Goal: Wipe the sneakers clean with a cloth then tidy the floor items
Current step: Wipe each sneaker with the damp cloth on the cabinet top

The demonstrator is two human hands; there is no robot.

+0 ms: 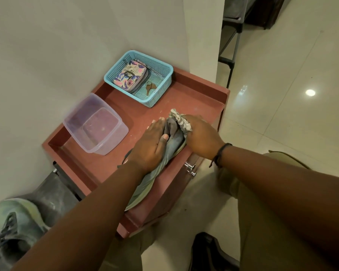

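Two hands work on one sneaker (157,173) lying on its side on a reddish cabinet top (137,112). The left hand (151,145) lies flat on the shoe's upper, fingers straight and pressing down. Just at its 3 o'clock, the right hand (200,137) has its fingers curled around a bunched patterned cloth (181,121), held against the shoe's front end. At 10 o'clock from the hands, apart from them, stands a clear plastic tub (95,124). At 12 o'clock sits a blue mesh basket (160,69) holding a flowered pouch (130,77) and keys (150,88). Far off at 8 o'clock, a second sneaker (14,229) rests low by the wall, beside the cabinet.
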